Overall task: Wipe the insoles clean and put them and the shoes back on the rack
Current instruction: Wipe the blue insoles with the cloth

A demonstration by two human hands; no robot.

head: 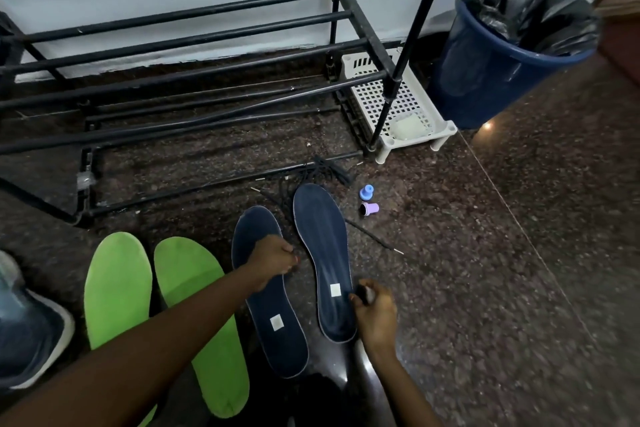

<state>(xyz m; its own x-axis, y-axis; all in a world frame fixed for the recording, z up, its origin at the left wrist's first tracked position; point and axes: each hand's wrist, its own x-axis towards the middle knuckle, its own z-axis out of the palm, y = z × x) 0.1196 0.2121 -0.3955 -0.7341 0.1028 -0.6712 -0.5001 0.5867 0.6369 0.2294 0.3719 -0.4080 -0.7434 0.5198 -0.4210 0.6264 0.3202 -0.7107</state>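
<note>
Two lime-green insoles [117,288] show at seven o'clock. Around six o'clock, a navy insole [285,350] and a second navy insole [320,229] each carry a thin pale-grey edge line and one off-white square. A small black object [362,292] shows at five o'clock. The floor [485,288] is dark brown stone speckled grey. The rack [207,35] at eleven o'clock is black, as are the laces [323,170] at centre. Beside them are a blue cap [366,192] and a lilac cap [371,208]. At one o'clock are a white tray [408,97] with a grid of square holes and a blue bin [485,80] lined with a glossy black bag [519,3]. A grey-blue shoe [31,329] with a white sole shows at nine o'clock.
</note>
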